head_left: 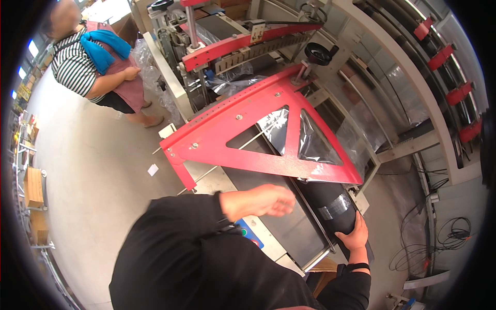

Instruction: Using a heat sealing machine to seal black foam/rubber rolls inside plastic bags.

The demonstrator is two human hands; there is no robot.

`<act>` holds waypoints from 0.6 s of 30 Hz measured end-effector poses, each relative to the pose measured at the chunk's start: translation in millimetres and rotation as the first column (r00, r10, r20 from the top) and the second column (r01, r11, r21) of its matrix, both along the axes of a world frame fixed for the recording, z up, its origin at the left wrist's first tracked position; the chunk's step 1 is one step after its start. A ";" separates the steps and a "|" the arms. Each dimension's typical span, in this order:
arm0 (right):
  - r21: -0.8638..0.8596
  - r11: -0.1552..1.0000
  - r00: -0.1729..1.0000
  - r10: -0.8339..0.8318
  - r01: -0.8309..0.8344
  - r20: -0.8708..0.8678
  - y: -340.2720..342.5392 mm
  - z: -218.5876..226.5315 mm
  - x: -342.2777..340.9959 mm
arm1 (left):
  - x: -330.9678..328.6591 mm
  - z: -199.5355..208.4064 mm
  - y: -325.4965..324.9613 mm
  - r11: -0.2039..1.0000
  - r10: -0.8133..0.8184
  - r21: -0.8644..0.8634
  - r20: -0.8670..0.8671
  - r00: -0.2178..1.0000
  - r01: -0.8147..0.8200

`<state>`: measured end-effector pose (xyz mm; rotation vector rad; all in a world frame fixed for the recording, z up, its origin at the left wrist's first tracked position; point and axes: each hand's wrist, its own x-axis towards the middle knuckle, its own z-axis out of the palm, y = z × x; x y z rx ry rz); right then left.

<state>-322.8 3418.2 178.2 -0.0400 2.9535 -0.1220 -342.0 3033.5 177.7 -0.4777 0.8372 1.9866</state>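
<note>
My right hand (354,238) grips the near end of a black, rounded, roll-like object (315,196), thumb on top and fingers along its right side. A shiny clear strip (335,207) lies across this object, and its far part goes under a red triangular frame (289,164). My left hand (266,200) hovers over the dark flat bed (289,227) of the machine, slightly blurred, with loosely bent fingers and nothing visible in them. A metal bar runs along the bed between my hands.
Beyond the red frame stand a red crossbar (253,45) and a black handwheel (318,53). A control panel (250,233) with coloured buttons sits below my left hand. A person (98,67) in a striped top stands at far left. Black cables (454,235) lie coiled at right.
</note>
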 end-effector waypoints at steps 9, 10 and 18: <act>0.417 0.775 0.867 -0.492 0.475 -0.073 3.1 4.6 61.5 | -84.2 96.1 -275.7 0.470 -0.253 -0.833 -0.444 0.860 -0.292; 0.417 0.774 0.867 -0.492 0.476 -0.075 1.0 2.1 58.1 | -105.1 74.7 -283.1 0.502 -0.280 -0.856 -0.294 0.914 -0.122; 0.258 0.713 0.755 -0.642 0.652 -0.133 -27.7 -18.3 42.4 | -217.8 -43.7 -236.9 0.991 -0.136 -0.015 -0.188 0.973 0.136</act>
